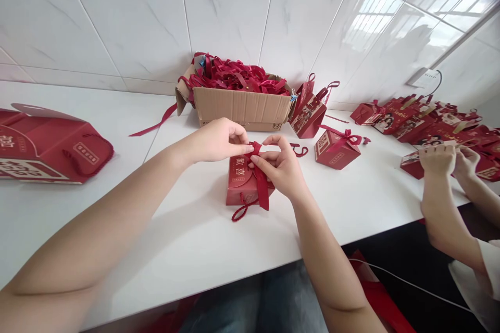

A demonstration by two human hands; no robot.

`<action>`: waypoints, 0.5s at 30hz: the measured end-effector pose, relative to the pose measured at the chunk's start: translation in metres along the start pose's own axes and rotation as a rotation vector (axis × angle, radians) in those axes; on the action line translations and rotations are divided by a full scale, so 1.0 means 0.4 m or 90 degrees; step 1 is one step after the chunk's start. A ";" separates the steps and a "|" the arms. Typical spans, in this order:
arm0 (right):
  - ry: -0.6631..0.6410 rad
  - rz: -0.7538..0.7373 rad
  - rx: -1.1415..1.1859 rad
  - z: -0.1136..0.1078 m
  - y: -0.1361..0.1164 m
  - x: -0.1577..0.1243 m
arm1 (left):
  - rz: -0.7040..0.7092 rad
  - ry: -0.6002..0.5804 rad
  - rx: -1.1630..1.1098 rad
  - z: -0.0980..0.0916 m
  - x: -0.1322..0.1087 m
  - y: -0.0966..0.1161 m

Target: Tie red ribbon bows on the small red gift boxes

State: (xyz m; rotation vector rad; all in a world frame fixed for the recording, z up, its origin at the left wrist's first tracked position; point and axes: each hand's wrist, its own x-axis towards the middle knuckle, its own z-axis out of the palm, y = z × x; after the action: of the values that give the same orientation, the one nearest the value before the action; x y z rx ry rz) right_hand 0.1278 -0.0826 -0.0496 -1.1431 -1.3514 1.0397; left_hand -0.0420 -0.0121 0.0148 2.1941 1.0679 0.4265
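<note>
A small red gift box (pixel 237 177) with gold characters stands on the white table in front of me. Red ribbon (pixel 263 195) lies over its top, one tail hanging down the near side. My left hand (pixel 222 140) comes in from the left, its fingertips closed on the ribbon at the top of the box. Pinching the same ribbon from the right is my right hand (pixel 283 166), thumb and fingers together. A twisted red cord loop (pixel 239 213) hangs at the box's near side. The exact shape of the ribbon under my fingers is partly hidden.
Behind the box stands a cardboard carton (pixel 242 106) heaped with red ribbons. A finished-looking box with a bow (pixel 338 148) and a taller red box (pixel 308 114) stand right. Larger red boxes (pixel 58 145) lie left. A co-worker's hands (pixel 439 158) work at the far right beside several red boxes.
</note>
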 end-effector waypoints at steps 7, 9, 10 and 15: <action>0.011 -0.023 -0.059 -0.001 -0.001 0.002 | 0.032 -0.066 -0.174 0.005 0.000 -0.004; 0.018 -0.015 -0.059 -0.002 -0.005 0.002 | 0.040 -0.059 -0.188 0.006 0.002 -0.008; 0.021 -0.012 -0.058 -0.002 -0.007 0.001 | 0.043 -0.056 -0.190 0.006 0.003 -0.011; 0.047 0.007 -0.067 -0.004 -0.010 -0.002 | 0.067 -0.084 -0.199 0.005 0.002 -0.015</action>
State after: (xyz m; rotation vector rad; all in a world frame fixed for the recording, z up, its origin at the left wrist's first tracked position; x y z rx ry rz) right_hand 0.1291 -0.0841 -0.0459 -1.2555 -1.3554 0.9352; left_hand -0.0438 -0.0094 0.0092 1.9738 0.7615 0.4552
